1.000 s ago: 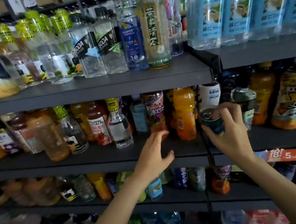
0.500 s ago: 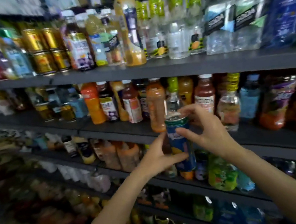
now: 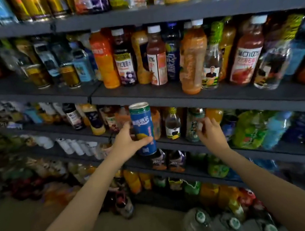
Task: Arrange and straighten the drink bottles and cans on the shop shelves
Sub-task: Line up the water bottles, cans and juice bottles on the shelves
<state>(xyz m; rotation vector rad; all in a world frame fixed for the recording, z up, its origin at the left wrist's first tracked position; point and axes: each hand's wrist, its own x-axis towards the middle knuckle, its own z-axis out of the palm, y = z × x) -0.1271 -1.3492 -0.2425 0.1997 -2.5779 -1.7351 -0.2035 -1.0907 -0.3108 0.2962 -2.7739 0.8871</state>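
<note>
My left hand grips a tall blue can with a green top, upright, in front of the third shelf. To the right, apart from the can, my right hand hangs with loosely curled fingers and holds nothing. It is just in front of a green-labelled bottle on that shelf. On the shelf above stand juice bottles in a row, among them an orange bottle and a leaning orange-pulp bottle.
Dark shelves packed with bottles and cans fill the view from left to right. Gold cans stand at the left of the second shelf. Large water bottles stand on the beige floor at the bottom right.
The view has swung left and down along the shelves. The can passed from my right hand to my left. My right hand let go and moved away to the right.
</note>
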